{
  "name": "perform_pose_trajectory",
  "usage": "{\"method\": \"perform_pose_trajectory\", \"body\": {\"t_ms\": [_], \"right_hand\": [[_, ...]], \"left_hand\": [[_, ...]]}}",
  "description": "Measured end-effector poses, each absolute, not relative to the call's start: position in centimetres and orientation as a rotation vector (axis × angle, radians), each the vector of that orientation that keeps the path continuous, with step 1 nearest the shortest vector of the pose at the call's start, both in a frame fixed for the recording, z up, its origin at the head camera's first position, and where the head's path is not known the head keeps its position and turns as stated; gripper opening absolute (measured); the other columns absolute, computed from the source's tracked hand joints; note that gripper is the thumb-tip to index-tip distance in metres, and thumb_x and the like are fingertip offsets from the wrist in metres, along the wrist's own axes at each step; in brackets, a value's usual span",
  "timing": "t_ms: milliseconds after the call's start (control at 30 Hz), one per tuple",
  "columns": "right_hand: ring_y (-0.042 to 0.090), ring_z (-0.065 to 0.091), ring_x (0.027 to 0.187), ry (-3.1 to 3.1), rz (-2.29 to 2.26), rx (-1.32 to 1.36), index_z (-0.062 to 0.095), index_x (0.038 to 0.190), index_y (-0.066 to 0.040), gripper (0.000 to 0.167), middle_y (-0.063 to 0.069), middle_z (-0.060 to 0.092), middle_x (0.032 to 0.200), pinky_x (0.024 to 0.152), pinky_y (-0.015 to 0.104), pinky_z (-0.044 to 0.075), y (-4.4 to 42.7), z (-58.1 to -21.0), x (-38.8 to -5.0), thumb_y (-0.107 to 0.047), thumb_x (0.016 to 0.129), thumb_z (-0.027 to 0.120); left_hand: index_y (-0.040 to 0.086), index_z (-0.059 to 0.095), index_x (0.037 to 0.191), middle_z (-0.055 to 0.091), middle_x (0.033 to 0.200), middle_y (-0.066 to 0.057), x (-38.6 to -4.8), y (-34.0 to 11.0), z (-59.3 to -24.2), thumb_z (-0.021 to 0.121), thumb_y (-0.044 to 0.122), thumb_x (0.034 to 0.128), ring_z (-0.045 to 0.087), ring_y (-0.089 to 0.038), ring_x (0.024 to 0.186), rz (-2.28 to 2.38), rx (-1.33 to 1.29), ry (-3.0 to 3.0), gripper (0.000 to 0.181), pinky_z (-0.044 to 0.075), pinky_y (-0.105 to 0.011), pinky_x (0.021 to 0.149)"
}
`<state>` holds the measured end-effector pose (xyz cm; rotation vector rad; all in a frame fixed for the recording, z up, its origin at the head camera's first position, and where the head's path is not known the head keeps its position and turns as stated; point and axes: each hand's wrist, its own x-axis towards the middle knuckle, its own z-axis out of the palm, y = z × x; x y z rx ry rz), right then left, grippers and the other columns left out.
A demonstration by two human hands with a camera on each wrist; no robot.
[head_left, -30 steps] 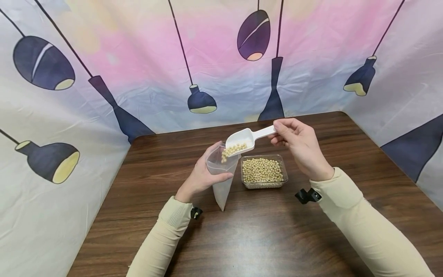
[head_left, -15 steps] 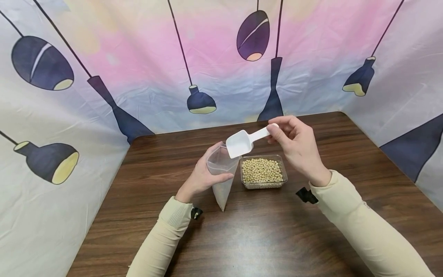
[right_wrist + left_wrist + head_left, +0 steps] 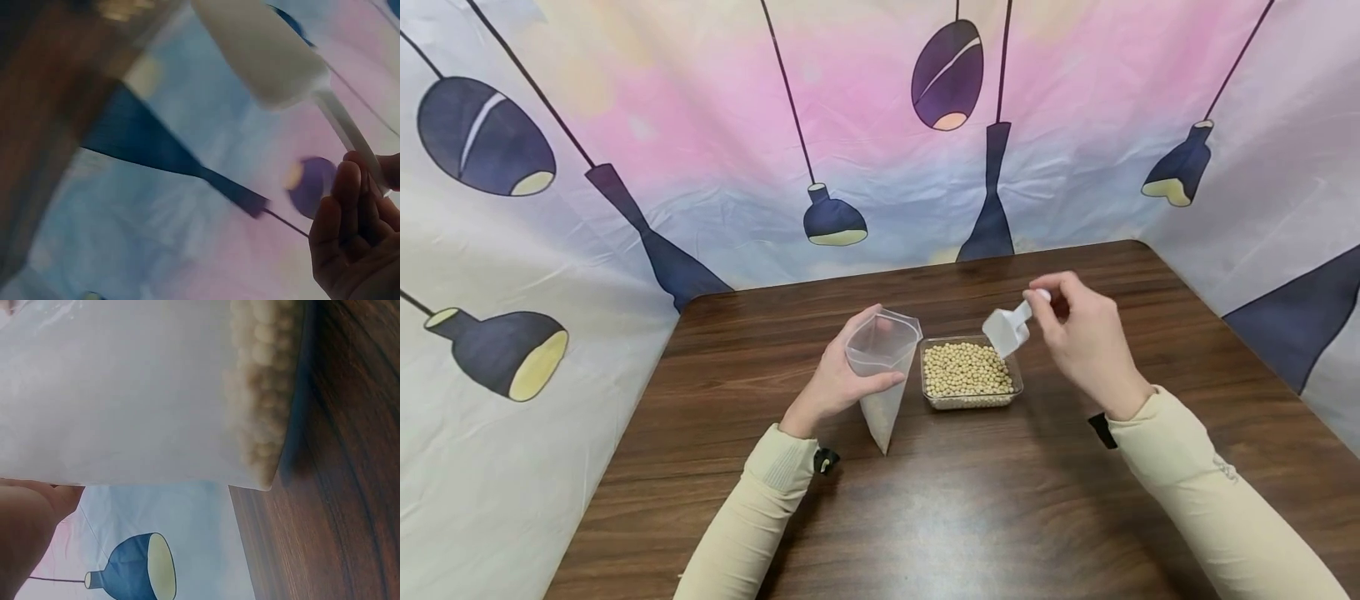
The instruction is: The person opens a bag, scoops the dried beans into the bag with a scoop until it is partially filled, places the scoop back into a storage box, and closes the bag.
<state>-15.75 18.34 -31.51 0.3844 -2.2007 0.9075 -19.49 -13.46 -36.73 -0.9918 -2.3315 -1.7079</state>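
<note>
My left hand (image 3: pixel 837 383) holds a translucent plastic bag (image 3: pixel 887 346) by its sides, with the mouth spread wide at the top. Pale round beans show through the bag's lower end (image 3: pixel 265 394) in the left wrist view. The handle of a white scoop (image 3: pixel 1006 332) is pinched between the thumb and fingers of my right hand (image 3: pixel 1086 337). That scoop hangs tilted above the right back corner of a clear plastic box (image 3: pixel 970 402) filled with yellowish beans (image 3: pixel 966 369). In the right wrist view, the back of the scoop (image 3: pixel 262 53) faces the camera.
The box stands on a dark brown wooden table (image 3: pixel 925 517), close to the right of the bag. Behind and at both sides hangs a cloth backdrop (image 3: pixel 880 150) printed with lamps. A small black device (image 3: pixel 826 461) is at the left cuff.
Beans slid from the scoop at the bag's mouth, leaving the scoop bare by half a second ago. My right hand then carried it rightward, over the box. The left hand stayed on the bag.
</note>
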Motion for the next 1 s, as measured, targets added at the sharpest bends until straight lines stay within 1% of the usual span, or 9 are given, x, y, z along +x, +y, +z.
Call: {"method": "perform_pose_trajectory", "body": {"t_ms": [167, 333, 467, 533, 633, 667, 767, 900, 1000], "right_hand": [[0.017, 0.045, 0.058, -2.339, 0.854, 0.354, 0.064, 0.104, -0.002, 0.013, 0.006, 0.058, 0.075, 0.05, 0.027, 0.036, 19.0, -34.2, -16.2, -0.011, 0.096, 0.062], [0.02, 0.046, 0.058, -2.391, 0.979, 0.265, 0.064, 0.105, -0.002, 0.018, 0.007, 0.058, 0.074, 0.051, 0.028, 0.036, 19.8, -35.5, -16.9, -0.017, 0.099, 0.058], [0.019, 0.057, 0.061, -2.458, 1.194, 0.153, 0.063, 0.107, 0.0, 0.026, 0.013, 0.065, 0.078, 0.053, 0.023, 0.043, 20.7, -36.5, -17.5, -0.023, 0.101, 0.054], [0.018, 0.062, 0.066, -2.492, 1.305, 0.108, 0.062, 0.109, 0.003, 0.028, 0.018, 0.068, 0.082, 0.056, 0.022, 0.047, 21.0, -36.9, -17.8, -0.023, 0.101, 0.053], [0.018, 0.066, 0.07, -2.546, 1.456, 0.048, 0.059, 0.113, 0.007, 0.032, 0.021, 0.068, 0.087, 0.063, 0.024, 0.052, 21.4, -37.4, -17.9, -0.022, 0.102, 0.051], [0.018, 0.066, 0.071, -2.558, 1.503, 0.03, 0.058, 0.115, 0.009, 0.033, 0.02, 0.068, 0.087, 0.064, 0.026, 0.053, 21.5, -37.6, -18.0, -0.021, 0.102, 0.051], [0.011, 0.065, 0.069, -2.555, 1.659, -0.022, 0.053, 0.118, 0.013, 0.037, 0.015, 0.068, 0.085, 0.066, 0.028, 0.054, 21.6, -38.2, -18.3, -0.02, 0.103, 0.048], [0.005, 0.062, 0.065, -2.498, 1.85, -0.063, 0.048, 0.12, 0.018, 0.037, 0.007, 0.066, 0.078, 0.064, 0.024, 0.054, 21.6, -39.2, -18.8, -0.015, 0.103, 0.047], [0.004, 0.061, 0.066, -2.478, 1.943, -0.085, 0.046, 0.121, 0.018, 0.037, 0.004, 0.066, 0.077, 0.062, 0.022, 0.053, 21.6, -39.8, -18.8, -0.014, 0.103, 0.047]], "left_hand": [[0.02, 0.036, 0.149, 0.054, 0.13, -0.011, -19.5, -13.4, -36.6, 0.082, 0.006, 0.0754, 0.054, -0.028, 0.114, -1.742, -1.002, -2.313, 0.088, 0.046, -0.037, 0.091], [0.009, 0.035, 0.149, 0.051, 0.13, -0.022, -18.7, -12.9, -35.3, 0.078, -0.006, 0.0749, 0.051, -0.04, 0.116, -1.841, -0.969, -2.276, 0.087, 0.046, -0.035, 0.092], [0.002, 0.034, 0.147, 0.048, 0.13, -0.029, -18.1, -12.8, -34.6, 0.077, -0.009, 0.0741, 0.048, -0.047, 0.117, -1.894, -0.948, -2.258, 0.085, 0.046, -0.036, 0.092], [0.001, 0.034, 0.147, 0.048, 0.13, -0.029, -17.9, -12.8, -34.5, 0.077, -0.008, 0.0742, 0.048, -0.047, 0.117, -1.888, -0.93, -2.279, 0.085, 0.046, -0.038, 0.093], [0.0, 0.034, 0.147, 0.049, 0.131, -0.028, -17.7, -12.9, -34.5, 0.077, -0.007, 0.0743, 0.049, -0.046, 0.117, -1.851, -0.908, -2.316, 0.085, 0.044, -0.043, 0.095], [0.0, 0.034, 0.147, 0.05, 0.13, -0.028, -17.7, -13.0, -34.5, 0.077, -0.007, 0.0742, 0.049, -0.045, 0.116, -1.836, -0.904, -2.323, 0.085, 0.044, -0.044, 0.095], [-0.002, 0.034, 0.146, 0.051, 0.13, -0.028, -17.8, -13.0, -34.5, 0.077, -0.006, 0.0743, 0.05, -0.044, 0.116, -1.811, -0.895, -2.33, 0.084, 0.044, -0.04, 0.094], [-0.004, 0.034, 0.146, 0.051, 0.129, -0.028, -17.8, -13.1, -34.4, 0.077, -0.007, 0.0744, 0.05, -0.045, 0.116, -1.811, -0.879, -2.329, 0.083, 0.045, -0.034, 0.091], [-0.004, 0.034, 0.146, 0.052, 0.129, -0.027, -17.6, -13.2, -34.4, 0.077, -0.005, 0.0748, 0.05, -0.044, 0.116, -1.796, -0.863, -2.348, 0.083, 0.044, -0.035, 0.091]]}}
